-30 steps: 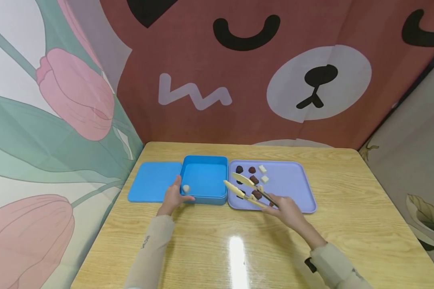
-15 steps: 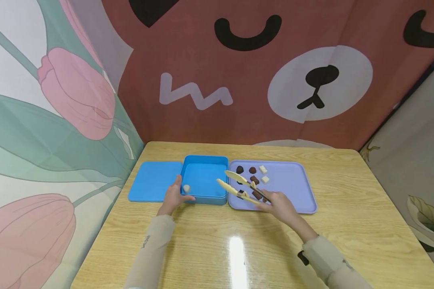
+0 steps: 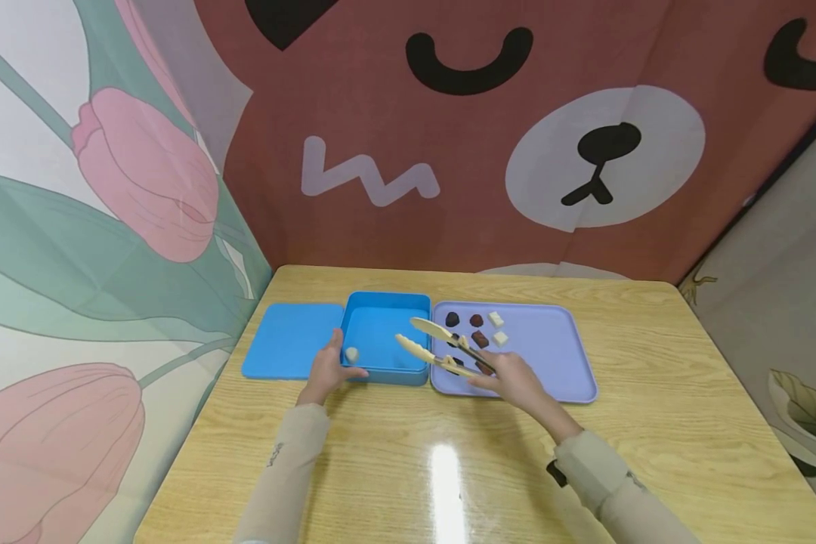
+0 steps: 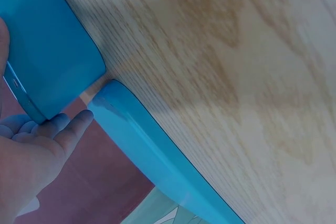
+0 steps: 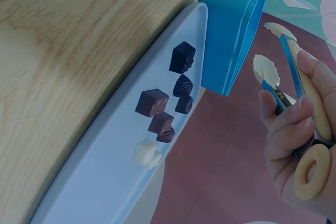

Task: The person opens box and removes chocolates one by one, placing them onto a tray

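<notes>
In the head view my left hand (image 3: 326, 370) holds the near left corner of the blue box (image 3: 385, 332), its thumb along the front wall and its fingers at the left side. One white chocolate (image 3: 351, 354) lies inside that corner. My right hand (image 3: 517, 378) grips tongs with cream tips (image 3: 442, 347). Their tips stand apart with nothing between them, over the box's right side. Dark, brown and white chocolates (image 5: 152, 102) sit on the lilac tray (image 3: 544, 351), partly hidden by the tongs in the head view. The right wrist view shows fingers around the tongs (image 5: 315, 93).
A flat blue lid (image 3: 292, 340) lies left of the box. The tray stands close against the box's right side. All rest on a wooden table (image 3: 381, 453), with a printed bear cloth (image 3: 381, 249) behind it and a flower-patterned cloth on the left.
My right hand has moved left with the tongs, carrying their tips from over the tray's left part to over the box. The left hand keeps its place at the box.
</notes>
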Demonstrator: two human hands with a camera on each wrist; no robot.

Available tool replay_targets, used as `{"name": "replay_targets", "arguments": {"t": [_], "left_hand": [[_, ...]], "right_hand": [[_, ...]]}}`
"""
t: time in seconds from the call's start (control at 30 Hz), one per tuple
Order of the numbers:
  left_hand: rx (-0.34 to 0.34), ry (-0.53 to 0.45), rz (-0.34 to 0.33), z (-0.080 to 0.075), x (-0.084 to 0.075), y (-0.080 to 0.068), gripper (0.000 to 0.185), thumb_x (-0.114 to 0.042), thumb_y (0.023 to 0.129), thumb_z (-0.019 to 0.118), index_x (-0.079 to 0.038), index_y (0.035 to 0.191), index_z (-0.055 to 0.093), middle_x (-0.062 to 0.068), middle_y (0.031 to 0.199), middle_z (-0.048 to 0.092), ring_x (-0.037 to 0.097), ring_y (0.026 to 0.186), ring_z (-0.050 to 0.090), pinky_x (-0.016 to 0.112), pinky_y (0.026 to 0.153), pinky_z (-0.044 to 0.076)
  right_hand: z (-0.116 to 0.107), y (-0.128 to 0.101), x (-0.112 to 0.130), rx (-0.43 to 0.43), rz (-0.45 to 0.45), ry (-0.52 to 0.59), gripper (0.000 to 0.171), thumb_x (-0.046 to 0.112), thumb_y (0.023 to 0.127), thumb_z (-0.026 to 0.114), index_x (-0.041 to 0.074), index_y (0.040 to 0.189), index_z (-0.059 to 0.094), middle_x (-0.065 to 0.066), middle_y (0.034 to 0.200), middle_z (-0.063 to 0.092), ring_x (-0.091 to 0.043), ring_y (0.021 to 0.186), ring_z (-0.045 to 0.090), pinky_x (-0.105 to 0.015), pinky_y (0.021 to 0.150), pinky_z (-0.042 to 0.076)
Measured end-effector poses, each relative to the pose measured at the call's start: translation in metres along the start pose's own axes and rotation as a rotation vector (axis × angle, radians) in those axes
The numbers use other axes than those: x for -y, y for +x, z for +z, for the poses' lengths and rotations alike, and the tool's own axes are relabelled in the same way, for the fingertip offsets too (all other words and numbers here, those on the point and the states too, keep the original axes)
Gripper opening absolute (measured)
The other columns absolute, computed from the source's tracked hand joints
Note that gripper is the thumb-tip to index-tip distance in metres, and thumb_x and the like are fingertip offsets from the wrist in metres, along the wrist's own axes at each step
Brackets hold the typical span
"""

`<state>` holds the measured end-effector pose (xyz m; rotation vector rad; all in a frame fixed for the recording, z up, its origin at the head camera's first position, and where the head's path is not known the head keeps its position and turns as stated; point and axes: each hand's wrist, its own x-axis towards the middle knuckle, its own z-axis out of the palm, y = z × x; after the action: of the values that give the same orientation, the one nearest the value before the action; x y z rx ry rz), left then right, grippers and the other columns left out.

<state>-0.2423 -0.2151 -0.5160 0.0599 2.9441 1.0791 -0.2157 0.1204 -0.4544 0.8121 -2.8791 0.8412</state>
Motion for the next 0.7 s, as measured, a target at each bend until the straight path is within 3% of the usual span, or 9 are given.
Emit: {"name": "replay_targets", "arguments": {"t": [0.23,0.43,0.7], "left_hand": [[0.011,0.000,-0.014,-0.001,-0.001,-0.001,0.106,-0.026,0.064,0.080,0.008,0.140,0.014,0.023,0.144,0.011,0.037,0.129,0.017,0.046,0.101,0.025],[0.006,0.001,-0.014,0.000,-0.001,-0.001,0.107,-0.026,0.064,0.080,0.008,0.140,0.014,0.024,0.144,0.012,0.038,0.128,0.019,0.046,0.101,0.026],[-0.001,-0.009,-0.008,0.000,-0.001,-0.002,0.106,-0.026,0.064,0.080,0.008,0.139,0.014,0.024,0.143,0.013,0.038,0.128,0.019,0.046,0.100,0.027]], "right_hand": [[0.001,0.008,0.005,0.032,-0.001,0.010,0.062,0.032,0.078,0.068,-0.013,0.117,0.052,0.007,0.048,0.037,-0.004,0.041,0.024,-0.019,0.037,0.024],[0.005,0.018,0.008,0.059,-0.007,0.001,0.055,0.030,0.077,0.070,-0.009,0.114,0.057,0.005,0.059,0.051,-0.006,0.044,0.037,-0.021,0.040,0.033],[0.009,0.031,0.015,0.089,-0.012,-0.016,0.047,0.029,0.076,0.070,-0.005,0.108,0.061,0.007,0.062,0.051,-0.006,0.046,0.038,-0.021,0.040,0.033]]}}
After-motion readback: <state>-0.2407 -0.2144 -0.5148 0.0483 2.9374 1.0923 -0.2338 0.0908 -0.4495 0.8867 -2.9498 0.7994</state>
